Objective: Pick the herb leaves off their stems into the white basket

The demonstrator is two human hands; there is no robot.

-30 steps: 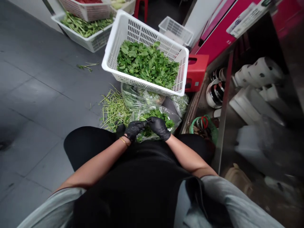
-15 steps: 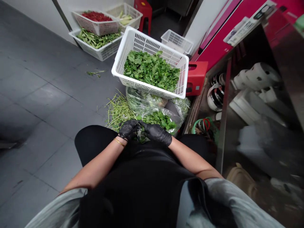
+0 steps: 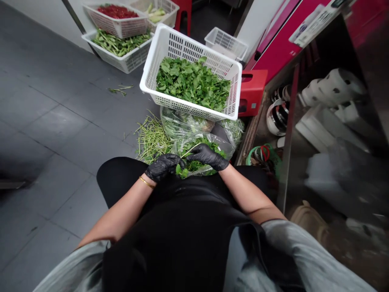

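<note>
watching from my remote seat: the black-gloved left hand [image 3: 164, 167] has its fingertips closed on a small leafy green sprig [image 3: 181, 171], leaves poking out just below; the black-gloved right hand [image 3: 209, 157] pinches a thin pale-green stem [image 3: 190, 151] slanting between the two — whether sprig and stem are one piece, i can't tell. both sit low over the near side of a crumpled clear plastic bag [image 3: 226, 147] of greens, close to the body, probably to spare the arms. a tangled heap of thin yellow-green stalks [image 3: 152, 140] lies left of the bag. the white rectangular slatted plastic basket [image 3: 182, 104], part-filled with dark green leaves [image 3: 194, 83], stands just beyond, likely placed for easy reach; its near rim limits forward room. dark grey tiled floor [image 3: 60, 134] opens wide leftward — on the right, a long metal shelf edge [image 3: 287, 158] leaves that elbow less slack, i judge.
</note>
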